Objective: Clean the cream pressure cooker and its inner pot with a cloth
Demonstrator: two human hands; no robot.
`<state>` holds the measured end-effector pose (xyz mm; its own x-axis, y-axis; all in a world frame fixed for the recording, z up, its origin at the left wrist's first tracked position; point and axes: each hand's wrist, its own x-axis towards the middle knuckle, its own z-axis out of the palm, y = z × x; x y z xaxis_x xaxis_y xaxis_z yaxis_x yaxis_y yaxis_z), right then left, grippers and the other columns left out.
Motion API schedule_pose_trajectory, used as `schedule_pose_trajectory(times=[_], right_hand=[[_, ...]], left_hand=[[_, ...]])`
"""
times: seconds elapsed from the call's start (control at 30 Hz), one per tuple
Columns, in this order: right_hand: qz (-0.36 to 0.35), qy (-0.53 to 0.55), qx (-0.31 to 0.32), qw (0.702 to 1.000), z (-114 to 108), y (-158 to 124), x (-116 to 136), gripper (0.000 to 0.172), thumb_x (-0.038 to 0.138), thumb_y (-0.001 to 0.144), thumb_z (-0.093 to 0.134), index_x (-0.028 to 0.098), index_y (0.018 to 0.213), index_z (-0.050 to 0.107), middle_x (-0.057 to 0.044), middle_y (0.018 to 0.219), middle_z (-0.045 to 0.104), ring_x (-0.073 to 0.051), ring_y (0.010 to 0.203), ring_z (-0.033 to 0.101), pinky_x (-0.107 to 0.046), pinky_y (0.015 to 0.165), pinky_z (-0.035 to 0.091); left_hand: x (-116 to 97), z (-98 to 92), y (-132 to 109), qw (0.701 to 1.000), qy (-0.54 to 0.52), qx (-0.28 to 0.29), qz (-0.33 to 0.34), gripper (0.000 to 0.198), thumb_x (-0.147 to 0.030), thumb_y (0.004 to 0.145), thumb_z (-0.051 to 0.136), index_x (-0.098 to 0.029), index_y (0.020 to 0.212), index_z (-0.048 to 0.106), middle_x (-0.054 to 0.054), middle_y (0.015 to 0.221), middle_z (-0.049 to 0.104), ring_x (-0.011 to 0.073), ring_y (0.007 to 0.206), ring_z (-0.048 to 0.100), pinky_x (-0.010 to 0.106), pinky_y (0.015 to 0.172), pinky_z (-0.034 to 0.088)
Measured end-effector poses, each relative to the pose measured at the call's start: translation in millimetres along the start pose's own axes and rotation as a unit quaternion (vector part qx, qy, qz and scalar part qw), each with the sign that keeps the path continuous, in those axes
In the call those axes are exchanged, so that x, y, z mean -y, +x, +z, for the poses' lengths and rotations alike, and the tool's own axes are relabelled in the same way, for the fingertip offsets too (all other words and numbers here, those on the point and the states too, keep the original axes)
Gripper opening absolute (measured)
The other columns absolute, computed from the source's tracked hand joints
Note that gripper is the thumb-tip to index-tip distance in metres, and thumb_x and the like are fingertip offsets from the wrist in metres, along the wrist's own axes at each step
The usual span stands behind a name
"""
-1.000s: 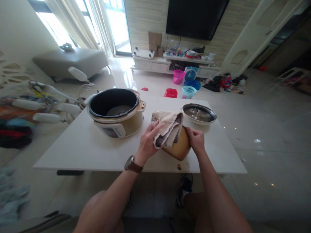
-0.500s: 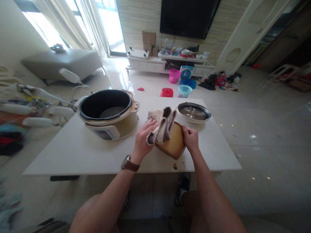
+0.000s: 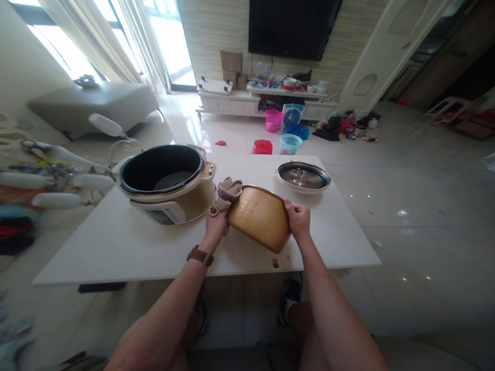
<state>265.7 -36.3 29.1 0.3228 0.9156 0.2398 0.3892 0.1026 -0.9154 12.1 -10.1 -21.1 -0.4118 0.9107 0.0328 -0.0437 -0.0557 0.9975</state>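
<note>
A gold-brown inner pot (image 3: 260,218) lies tilted on its side at the table's front edge. My right hand (image 3: 297,220) grips its right rim. My left hand (image 3: 215,222) is closed on a crumpled beige cloth (image 3: 225,192) and presses it against the pot's left side. A watch sits on my left wrist. Just left of the hands stands the cream rice cooker body (image 3: 165,182), open, with a dark hollow inside.
A glass and steel lid (image 3: 303,176) lies on the white table (image 3: 127,242) behind the pot. White-handled objects and scissors clutter the far left. Small specks lie at the table's front edge. Baskets and toys stand on the floor beyond.
The cloth has slid from the top of the pot down to its left side, bunched in my left hand. The pot's gold wall now shows. The right hand has kept its grip.
</note>
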Motion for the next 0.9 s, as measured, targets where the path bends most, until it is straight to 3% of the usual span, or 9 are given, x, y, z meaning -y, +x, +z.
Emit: schedule_pose_trajectory(times=[0.07,0.13,0.2,0.27,0.37,0.47,0.63,0.77,0.9], right_hand=[[-0.005,-0.006,0.007,1.000,0,0,1,0.065,0.072,0.085,0.062,0.025,0.056,0.029,0.005,0.059,0.023,-0.010,0.060,0.024,-0.030,0.056,0.018],[-0.006,-0.012,0.011,1.000,1,1,1,0.065,0.072,0.085,0.062,0.024,0.055,0.030,0.004,0.059,0.023,-0.010,0.060,0.024,-0.030,0.056,0.018],[-0.003,-0.014,0.013,1.000,1,2,1,0.066,0.072,0.086,0.062,0.025,0.056,0.028,0.005,0.059,0.021,-0.010,0.060,0.023,-0.030,0.056,0.017],[0.003,-0.014,0.013,1.000,1,3,0,0.066,0.073,0.085,0.062,0.025,0.056,0.027,0.005,0.059,0.021,-0.010,0.060,0.022,-0.030,0.056,0.016],[0.014,-0.013,0.015,1.000,1,2,-1,0.067,0.074,0.085,0.062,0.024,0.055,0.029,0.004,0.058,0.022,-0.011,0.060,0.024,-0.030,0.056,0.017],[0.013,-0.012,0.015,1.000,1,0,0,0.067,0.075,0.085,0.061,0.024,0.053,0.032,0.004,0.057,0.024,-0.011,0.059,0.025,-0.030,0.055,0.018],[-0.003,-0.007,-0.006,1.000,4,-5,1,0.067,0.073,0.085,0.062,0.025,0.054,0.028,0.005,0.057,0.021,-0.010,0.058,0.023,-0.030,0.055,0.018],[-0.002,0.015,-0.011,1.000,7,-6,-3,0.067,0.074,0.084,0.062,0.025,0.054,0.027,0.005,0.058,0.021,-0.010,0.058,0.022,-0.030,0.055,0.018],[0.006,0.025,-0.005,1.000,11,-4,-6,0.066,0.076,0.085,0.059,0.026,0.055,0.028,0.005,0.058,0.022,-0.011,0.059,0.023,-0.030,0.055,0.020]], left_hand=[[8,2.0,1,0.997,-0.015,-0.034,-0.062,0.029,-0.027,0.073,0.076,-0.017,0.100,0.078,0.012,0.108,0.082,0.0301,0.114,0.074,0.049,0.107,0.057],[8,2.6,-1,0.997,-0.011,-0.045,-0.059,0.031,-0.029,0.074,0.076,-0.016,0.102,0.078,0.013,0.109,0.081,0.0304,0.112,0.075,0.049,0.104,0.059],[-1,1.2,-6,0.999,0.012,-0.027,0.015,0.032,-0.035,0.077,0.078,-0.016,0.103,0.078,0.013,0.108,0.082,0.0307,0.110,0.075,0.048,0.102,0.060],[-16,-2.3,-14,0.989,0.051,0.033,0.136,0.031,-0.038,0.081,0.078,-0.016,0.102,0.079,0.013,0.109,0.082,0.0305,0.108,0.076,0.047,0.103,0.060],[-38,-9.0,-25,0.929,0.119,0.153,0.314,0.027,-0.035,0.089,0.072,-0.020,0.110,0.081,0.013,0.127,0.079,0.0308,0.123,0.072,0.049,0.114,0.054],[-48,-14.1,-31,0.895,0.133,0.198,0.378,0.034,-0.030,0.097,0.064,-0.023,0.128,0.077,0.012,0.143,0.071,0.0291,0.140,0.063,0.050,0.124,0.045],[-31,-13.3,-21,0.946,0.088,0.129,0.282,0.038,-0.034,0.091,0.070,-0.017,0.125,0.077,0.014,0.127,0.079,0.0292,0.122,0.073,0.048,0.115,0.053],[-7,-6.8,-5,0.994,0.026,0.022,0.101,0.035,-0.038,0.080,0.078,-0.017,0.108,0.079,0.012,0.113,0.082,0.0297,0.116,0.074,0.049,0.113,0.053],[12,-3.6,6,0.996,-0.025,-0.039,-0.074,0.038,-0.033,0.071,0.079,-0.017,0.106,0.078,0.013,0.123,0.080,0.0306,0.124,0.071,0.051,0.117,0.049]])
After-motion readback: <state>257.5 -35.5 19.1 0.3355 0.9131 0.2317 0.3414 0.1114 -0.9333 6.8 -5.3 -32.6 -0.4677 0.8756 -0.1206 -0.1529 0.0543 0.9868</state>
